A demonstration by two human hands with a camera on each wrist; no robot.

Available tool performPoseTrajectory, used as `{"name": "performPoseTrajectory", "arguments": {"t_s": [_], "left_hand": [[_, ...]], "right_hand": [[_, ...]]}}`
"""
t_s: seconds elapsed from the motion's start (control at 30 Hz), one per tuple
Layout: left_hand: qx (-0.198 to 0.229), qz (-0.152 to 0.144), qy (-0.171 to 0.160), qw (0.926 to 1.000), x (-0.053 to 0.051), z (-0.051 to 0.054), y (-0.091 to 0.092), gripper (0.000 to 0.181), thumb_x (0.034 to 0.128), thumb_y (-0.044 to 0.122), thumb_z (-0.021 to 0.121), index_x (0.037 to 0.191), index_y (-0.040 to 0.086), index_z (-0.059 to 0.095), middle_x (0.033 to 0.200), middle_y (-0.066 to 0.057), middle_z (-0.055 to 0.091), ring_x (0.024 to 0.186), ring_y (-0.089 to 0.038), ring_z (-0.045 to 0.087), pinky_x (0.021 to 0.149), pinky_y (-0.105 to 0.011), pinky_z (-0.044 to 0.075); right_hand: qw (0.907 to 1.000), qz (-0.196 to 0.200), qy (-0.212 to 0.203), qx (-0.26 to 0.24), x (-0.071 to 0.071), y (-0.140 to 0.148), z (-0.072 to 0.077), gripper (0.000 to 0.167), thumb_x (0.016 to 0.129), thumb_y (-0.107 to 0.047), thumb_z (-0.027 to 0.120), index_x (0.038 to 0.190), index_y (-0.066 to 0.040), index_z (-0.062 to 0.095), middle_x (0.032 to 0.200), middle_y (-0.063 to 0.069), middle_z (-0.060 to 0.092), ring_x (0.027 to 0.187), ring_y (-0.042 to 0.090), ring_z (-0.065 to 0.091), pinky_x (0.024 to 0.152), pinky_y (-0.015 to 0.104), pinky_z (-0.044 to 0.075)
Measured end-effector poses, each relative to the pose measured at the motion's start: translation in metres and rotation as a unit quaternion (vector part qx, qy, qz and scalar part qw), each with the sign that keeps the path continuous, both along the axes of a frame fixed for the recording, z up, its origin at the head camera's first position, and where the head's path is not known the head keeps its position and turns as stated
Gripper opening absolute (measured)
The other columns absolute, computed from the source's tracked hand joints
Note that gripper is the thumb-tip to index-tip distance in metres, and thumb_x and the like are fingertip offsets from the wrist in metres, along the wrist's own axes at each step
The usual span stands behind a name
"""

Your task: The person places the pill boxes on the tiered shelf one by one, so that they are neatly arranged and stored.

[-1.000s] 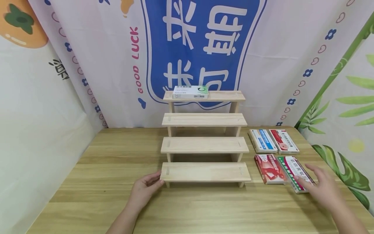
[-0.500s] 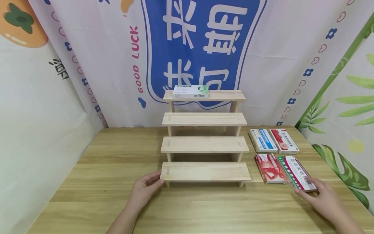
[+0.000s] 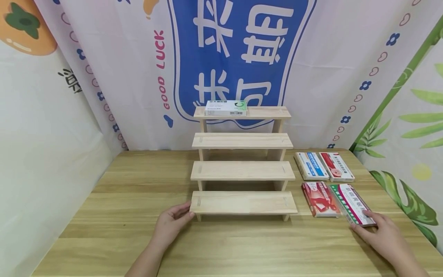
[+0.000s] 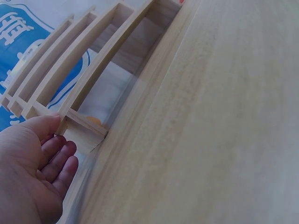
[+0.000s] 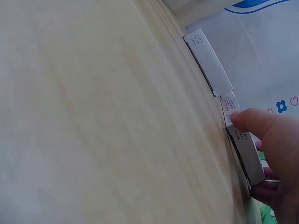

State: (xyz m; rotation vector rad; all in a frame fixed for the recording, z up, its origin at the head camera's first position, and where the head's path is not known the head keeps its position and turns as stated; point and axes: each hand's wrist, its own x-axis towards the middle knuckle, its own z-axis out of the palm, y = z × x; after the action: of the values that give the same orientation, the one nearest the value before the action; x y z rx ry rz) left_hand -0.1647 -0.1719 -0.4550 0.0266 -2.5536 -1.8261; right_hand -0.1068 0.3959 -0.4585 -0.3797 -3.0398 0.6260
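My right hand (image 3: 384, 232) hides part of the right edge of the green-and-white box (image 3: 349, 202) in the head view; its fine print is too small to read. Both my forearms run off the bottom. Blue panel (image 3: 235, 50) cut by the top edge, orange fruit print (image 3: 29, 29) by the upper left. Left wrist view: my left hand cropped at the left edge, wooden stand (image 4: 77, 105) cropped at the top. Right wrist view: my right hand cropped at the right, box-end lettering blurred, unreadable.
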Motion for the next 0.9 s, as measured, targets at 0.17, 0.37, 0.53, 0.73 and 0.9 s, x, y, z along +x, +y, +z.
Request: {"name": "performPoseTrajectory", "arguments": {"t_s": [0.17,0.37,0.53,0.73,0.9], "left_hand": [[0.004,-0.003,0.001,1.0000,-0.002,0.000,0.000,0.041,0.0851,0.017,0.076,0.122,0.003,0.066,0.127,-0.015,0.066,0.117,-0.030,0.065,0.094,-0.029,0.057],[0.011,-0.006,0.006,0.9999,-0.001,-0.001,0.000,0.041,0.0858,0.016,0.075,0.122,0.001,0.065,0.127,-0.017,0.066,0.116,-0.031,0.065,0.093,-0.029,0.057],[0.012,-0.005,0.006,0.9999,-0.001,-0.002,0.000,0.041,0.0855,0.015,0.075,0.122,0.001,0.065,0.126,-0.017,0.066,0.115,-0.031,0.066,0.093,-0.029,0.057],[0.011,-0.004,0.009,0.9999,-0.001,-0.002,0.000,0.041,0.0855,0.015,0.075,0.122,0.001,0.065,0.126,-0.017,0.066,0.115,-0.031,0.066,0.092,-0.028,0.058],[0.013,-0.003,0.009,0.9999,-0.001,-0.001,0.000,0.041,0.0852,0.014,0.076,0.122,0.001,0.065,0.126,-0.017,0.066,0.115,-0.031,0.066,0.092,-0.028,0.058]], "right_hand": [[0.9991,-0.016,0.024,-0.030,-0.001,0.002,0.002,0.082,0.093,-0.054,0.059,0.138,0.011,0.039,0.134,0.048,0.032,0.119,0.063,0.033,0.088,0.075,0.037],[0.9974,-0.021,0.048,-0.050,-0.003,-0.001,0.016,0.077,0.094,-0.048,0.060,0.140,0.010,0.038,0.136,0.047,0.031,0.115,0.064,0.038,0.087,0.073,0.039],[0.9965,-0.007,0.067,-0.050,-0.009,-0.005,0.035,0.076,0.094,-0.046,0.061,0.140,0.010,0.039,0.135,0.046,0.034,0.109,0.063,0.044,0.083,0.069,0.045],[0.9925,0.019,0.115,-0.036,-0.023,-0.011,0.063,0.074,0.093,-0.042,0.064,0.139,0.012,0.042,0.135,0.045,0.039,0.111,0.059,0.045,0.086,0.069,0.045],[0.9893,0.038,0.134,-0.042,-0.037,-0.018,0.089,0.073,0.093,-0.042,0.065,0.140,0.009,0.042,0.137,0.042,0.040,0.114,0.057,0.045,0.088,0.069,0.043]]}}
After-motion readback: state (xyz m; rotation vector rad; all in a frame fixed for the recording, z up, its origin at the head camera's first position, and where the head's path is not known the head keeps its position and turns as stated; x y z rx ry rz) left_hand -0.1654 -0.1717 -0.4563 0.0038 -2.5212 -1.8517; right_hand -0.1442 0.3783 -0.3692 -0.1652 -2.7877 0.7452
